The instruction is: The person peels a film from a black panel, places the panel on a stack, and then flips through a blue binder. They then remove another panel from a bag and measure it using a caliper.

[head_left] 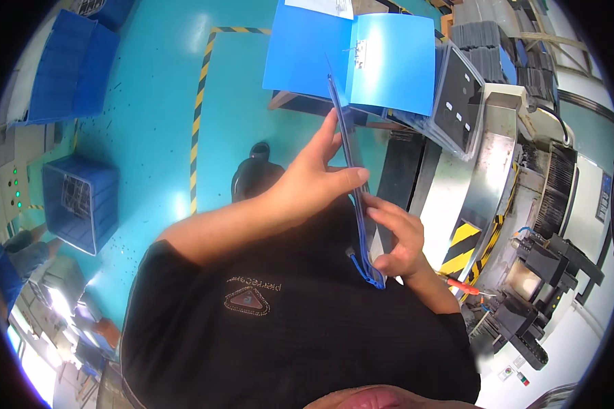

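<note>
A thin, flat, blue-edged sleeve or folder [351,153] stands nearly edge-on in front of my chest; its exact kind is hard to make out. My left hand [314,170] grips it around the middle, thumb on the near side and a finger stretched along its edge. Lower down, my right hand [399,235] holds the same piece by its right side, near a blue tab at the bottom end. Just beyond its top end lies an open blue clip file folder [396,65], with its metal clip showing and a white printed sheet at the upper left.
Right of the file folder, a clear plastic bin [474,126] holds a dark sheet. Farther right is a machine with black clamps [552,262] and an orange-handled tool [462,285]. Blue crates [82,201] stand on the left. Striped tape [199,116] marks the green floor.
</note>
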A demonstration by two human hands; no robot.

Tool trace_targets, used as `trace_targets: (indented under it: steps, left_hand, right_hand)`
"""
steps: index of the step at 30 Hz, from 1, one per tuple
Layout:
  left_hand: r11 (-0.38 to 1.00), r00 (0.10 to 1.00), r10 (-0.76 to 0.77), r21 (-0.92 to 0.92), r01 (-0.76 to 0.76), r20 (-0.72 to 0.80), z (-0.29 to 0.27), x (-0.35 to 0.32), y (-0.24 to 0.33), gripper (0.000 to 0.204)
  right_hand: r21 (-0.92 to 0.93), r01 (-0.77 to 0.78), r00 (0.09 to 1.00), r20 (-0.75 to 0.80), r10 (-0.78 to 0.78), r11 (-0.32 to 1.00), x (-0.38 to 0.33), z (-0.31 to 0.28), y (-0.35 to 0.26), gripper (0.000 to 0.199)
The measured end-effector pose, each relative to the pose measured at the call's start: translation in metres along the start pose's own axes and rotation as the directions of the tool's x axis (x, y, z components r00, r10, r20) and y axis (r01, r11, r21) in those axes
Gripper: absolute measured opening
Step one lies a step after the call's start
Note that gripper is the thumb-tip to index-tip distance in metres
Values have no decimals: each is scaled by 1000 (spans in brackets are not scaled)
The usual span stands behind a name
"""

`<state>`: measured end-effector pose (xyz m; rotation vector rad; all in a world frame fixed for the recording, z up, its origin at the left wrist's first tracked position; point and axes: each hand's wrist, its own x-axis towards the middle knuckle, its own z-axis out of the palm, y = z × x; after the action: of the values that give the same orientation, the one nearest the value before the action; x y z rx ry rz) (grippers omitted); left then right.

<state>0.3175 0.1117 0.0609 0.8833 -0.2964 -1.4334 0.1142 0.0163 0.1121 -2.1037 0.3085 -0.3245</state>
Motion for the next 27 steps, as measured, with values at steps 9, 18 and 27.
trace_targets:
  steps: [9,18,27]
  left_hand:
    - [978,966,197,34,-205,167,19,3,23,99]
    - [977,940,207,-14,-211,273,41,3,10,102]
    - [986,954,164,-81,-148,251,36,12,7,101]
  right_hand:
    - [-190,-82,950,-311,19,978,128,-45,36,61]
    - [25,-135,988,-66,136,991,188,-58,72,40]
    - [39,-159,987,-32,160,986,181,-51,83,41]
